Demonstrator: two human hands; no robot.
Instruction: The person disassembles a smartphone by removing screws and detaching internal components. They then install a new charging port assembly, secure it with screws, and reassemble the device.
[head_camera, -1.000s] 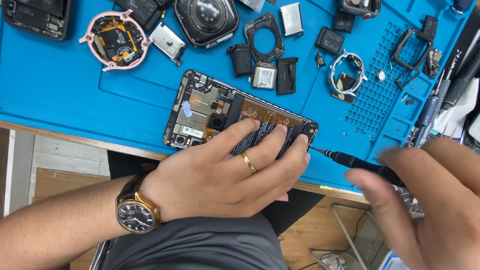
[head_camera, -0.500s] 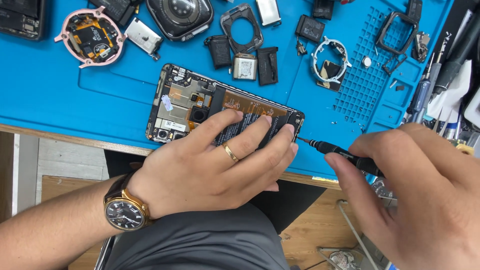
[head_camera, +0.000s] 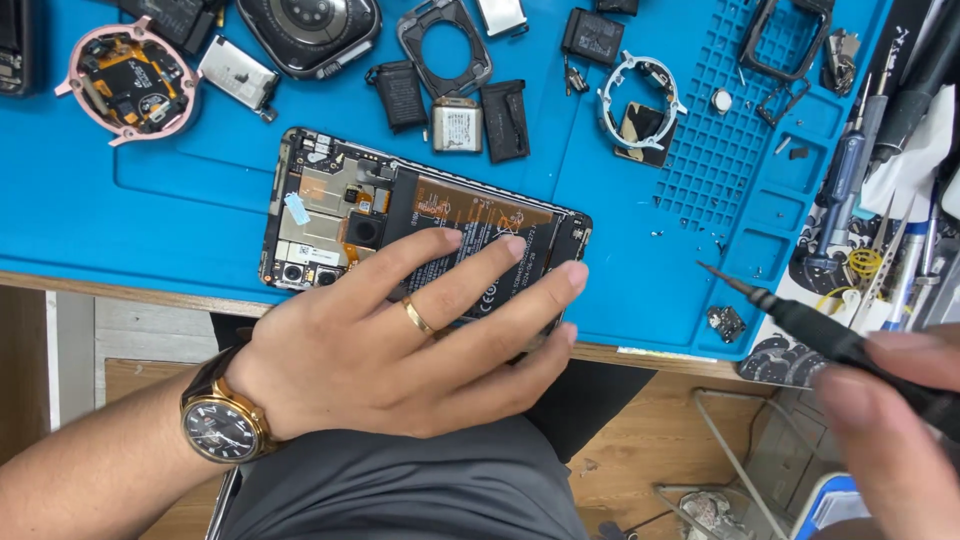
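an opened phone (head_camera: 400, 225) with its back cover off is laid across the middle of the frame on a blue repair mat (head_camera: 120, 220), its lower edge close to the mat's front edge. the circuit board and camera modules are seen at its left end, the black battery (head_camera: 470, 225) in the middle. the left hand (head_camera: 400, 345) is spread flat over the phone's lower right part, fingers apart and pressed on the battery, nothing gripped in it. a gold ring (head_camera: 417, 316) is worn on one finger and a brown-strapped wristwatch (head_camera: 218, 425) on the wrist at lower left.

at the lower right, the right hand (head_camera: 890, 420) is closed around the handle of a black screwdriver (head_camera: 800, 325). its thin tip is pointed up-left, held over the mat's right side, well apart from the phone. a small dark part (head_camera: 726, 322) is seen on the mat just below the tip.

across the top of the frame, loose bits are scattered on the mat: a pink round watch case (head_camera: 125, 80) with its insides showing at upper left, a dark smartwatch body (head_camera: 308, 30) beside it, an empty square frame (head_camera: 445, 45), and a white ring-shaped case (head_camera: 640, 95) further right. more tools (head_camera: 860, 160) are stacked along the right edge.
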